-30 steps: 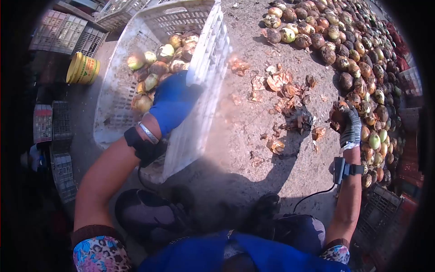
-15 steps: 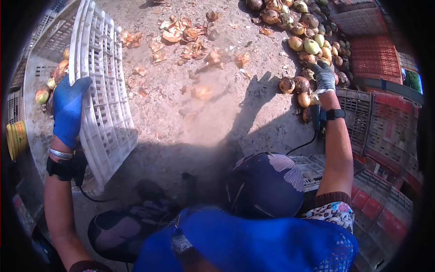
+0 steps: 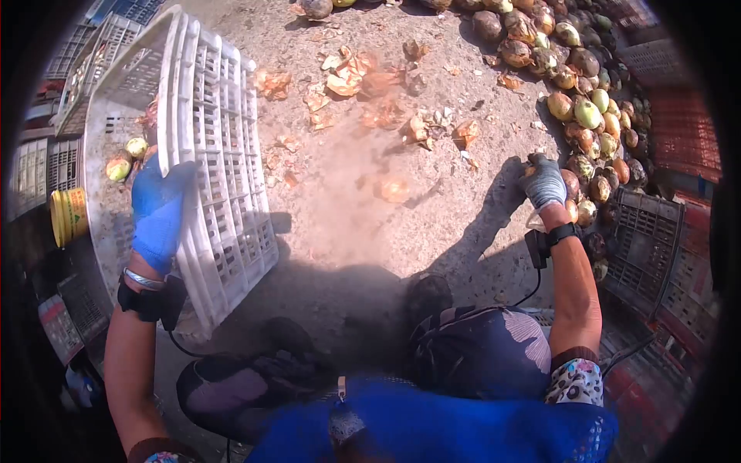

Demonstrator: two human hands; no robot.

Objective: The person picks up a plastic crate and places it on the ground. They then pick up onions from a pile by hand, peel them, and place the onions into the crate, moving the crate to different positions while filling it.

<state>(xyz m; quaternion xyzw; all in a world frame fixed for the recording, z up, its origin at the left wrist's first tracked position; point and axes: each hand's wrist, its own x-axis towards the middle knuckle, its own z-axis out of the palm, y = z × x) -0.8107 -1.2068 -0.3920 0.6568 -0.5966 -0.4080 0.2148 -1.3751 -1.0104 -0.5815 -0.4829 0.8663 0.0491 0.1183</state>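
On the left, my left hand [image 3: 160, 204], in a blue glove, is closed on the rim of a white plastic crate [image 3: 225, 158]. The crate stands tilted on its side, with a few onions [image 3: 120, 165] inside. My right hand [image 3: 543, 182], in a grey glove, is at the near left edge of an onion pile [image 3: 588, 114]. Its fingers are curled down around an onion [image 3: 530, 169], of which only a small brown bit shows; the palm hides the rest.
Loose onion skins [image 3: 347, 71] litter the concrete ground [image 3: 324, 177]. A yellow bucket [image 3: 69, 217] stands left of the white crate. Stacked crates [image 3: 644, 239] border the pile on the right. My knees [image 3: 482, 347] are below.
The view has shifted, so the scene sits lower and further right. My right hand has moved left against the pile, over onions that showed beside it before. The left hand keeps its hold.
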